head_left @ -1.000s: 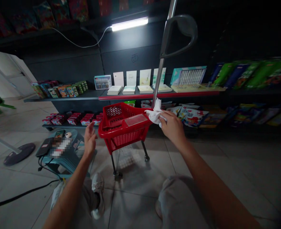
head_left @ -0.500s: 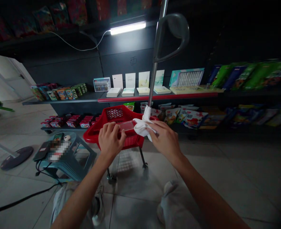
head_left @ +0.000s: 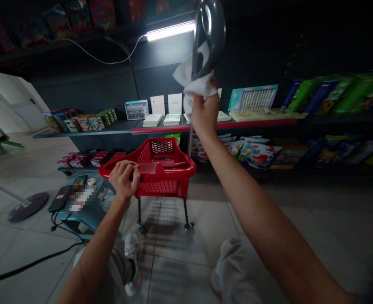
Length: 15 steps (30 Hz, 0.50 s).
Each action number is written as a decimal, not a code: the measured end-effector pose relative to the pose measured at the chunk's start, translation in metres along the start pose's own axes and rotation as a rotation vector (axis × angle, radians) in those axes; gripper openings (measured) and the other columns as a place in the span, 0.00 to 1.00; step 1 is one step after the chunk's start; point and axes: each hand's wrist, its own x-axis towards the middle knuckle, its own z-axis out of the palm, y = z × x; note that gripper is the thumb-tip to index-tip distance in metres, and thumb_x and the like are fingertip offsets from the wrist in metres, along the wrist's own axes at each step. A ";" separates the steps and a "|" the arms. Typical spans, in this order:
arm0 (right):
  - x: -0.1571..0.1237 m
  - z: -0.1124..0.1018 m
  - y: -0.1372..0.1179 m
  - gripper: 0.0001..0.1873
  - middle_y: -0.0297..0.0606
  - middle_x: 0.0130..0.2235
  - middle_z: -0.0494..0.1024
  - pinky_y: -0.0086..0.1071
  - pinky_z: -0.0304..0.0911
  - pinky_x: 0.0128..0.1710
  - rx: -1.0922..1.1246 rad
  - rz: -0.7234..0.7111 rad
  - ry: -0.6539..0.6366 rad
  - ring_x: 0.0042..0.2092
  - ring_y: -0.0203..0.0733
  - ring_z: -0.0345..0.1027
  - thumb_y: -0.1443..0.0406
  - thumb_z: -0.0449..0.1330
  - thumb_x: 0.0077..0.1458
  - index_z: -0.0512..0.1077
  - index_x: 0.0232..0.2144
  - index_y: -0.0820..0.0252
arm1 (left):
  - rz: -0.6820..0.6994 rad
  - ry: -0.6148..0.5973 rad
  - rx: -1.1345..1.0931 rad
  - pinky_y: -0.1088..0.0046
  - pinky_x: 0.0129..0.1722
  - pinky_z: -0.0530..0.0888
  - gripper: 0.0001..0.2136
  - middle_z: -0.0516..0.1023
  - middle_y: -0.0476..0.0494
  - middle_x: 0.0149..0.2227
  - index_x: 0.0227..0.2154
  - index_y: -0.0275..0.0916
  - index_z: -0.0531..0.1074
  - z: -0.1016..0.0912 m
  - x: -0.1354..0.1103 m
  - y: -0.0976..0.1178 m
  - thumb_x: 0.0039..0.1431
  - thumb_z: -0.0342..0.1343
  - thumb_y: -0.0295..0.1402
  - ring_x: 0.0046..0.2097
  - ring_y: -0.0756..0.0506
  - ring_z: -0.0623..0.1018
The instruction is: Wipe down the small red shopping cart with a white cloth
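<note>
A small red shopping basket (head_left: 170, 185) on wheels stands on the tiled floor in front of me. A metal pole (head_left: 190, 141) rises from its right rear corner to a grey loop handle (head_left: 212, 33). My left hand (head_left: 124, 178) is closed on the basket's near left rim. Raised high, my right hand (head_left: 204, 110) is shut on a white cloth (head_left: 191, 82), pressing it round the pole just under the grey handle. My knees and a white shoe show at the bottom.
A teal stool (head_left: 91, 202) with phones and a cable stands to the left. A fan base (head_left: 28, 206) lies on the floor further left. Dark shelves (head_left: 205, 126) behind the basket carry cards, boxes and packets. A strip light (head_left: 170, 30) glows above.
My right hand has slid the cloth up the pole from the basket's rim to just under the handle. My left hand reached in and took hold of the rim; the basket turned.
</note>
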 end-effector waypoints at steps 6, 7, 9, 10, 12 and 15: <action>-0.062 0.008 -0.023 0.28 0.55 0.60 0.72 0.44 0.63 0.61 -0.025 0.128 -0.186 0.63 0.55 0.65 0.59 0.50 0.68 0.61 0.66 0.61 | -0.112 0.065 0.030 0.60 0.51 0.69 0.13 0.82 0.39 0.40 0.29 0.42 0.73 0.007 0.000 -0.029 0.65 0.46 0.37 0.45 0.41 0.78; -0.072 0.011 -0.023 0.26 0.56 0.60 0.72 0.43 0.63 0.61 0.002 0.134 -0.212 0.62 0.54 0.66 0.59 0.49 0.69 0.63 0.65 0.62 | -0.144 0.089 0.031 0.59 0.53 0.68 0.13 0.82 0.39 0.40 0.29 0.41 0.73 0.008 0.000 -0.032 0.65 0.45 0.36 0.46 0.41 0.78; -0.092 0.020 -0.022 0.23 0.56 0.58 0.74 0.42 0.64 0.59 0.105 0.155 -0.225 0.59 0.52 0.69 0.61 0.45 0.69 0.66 0.61 0.63 | -0.221 0.124 0.014 0.59 0.55 0.67 0.13 0.83 0.40 0.40 0.29 0.41 0.72 0.007 0.001 -0.038 0.64 0.44 0.34 0.47 0.42 0.78; -0.103 0.025 -0.021 0.22 0.55 0.56 0.76 0.41 0.65 0.57 0.176 0.163 -0.221 0.57 0.51 0.71 0.61 0.45 0.69 0.67 0.58 0.63 | -0.262 0.130 -0.004 0.59 0.55 0.67 0.13 0.83 0.40 0.40 0.29 0.41 0.72 0.006 0.002 -0.041 0.64 0.44 0.33 0.47 0.42 0.78; -0.125 0.037 -0.017 0.18 0.52 0.50 0.79 0.40 0.68 0.52 0.337 0.157 -0.218 0.50 0.50 0.74 0.61 0.47 0.68 0.69 0.53 0.62 | -0.343 0.126 -0.046 0.59 0.57 0.67 0.13 0.82 0.41 0.40 0.29 0.41 0.72 0.001 0.005 -0.045 0.64 0.44 0.31 0.46 0.43 0.78; -0.157 0.054 -0.014 0.14 0.48 0.44 0.81 0.40 0.70 0.49 0.534 0.137 -0.230 0.46 0.50 0.76 0.60 0.52 0.66 0.70 0.47 0.61 | -0.414 0.116 -0.064 0.57 0.62 0.65 0.11 0.82 0.42 0.40 0.31 0.41 0.73 -0.010 0.010 -0.037 0.64 0.46 0.31 0.48 0.43 0.78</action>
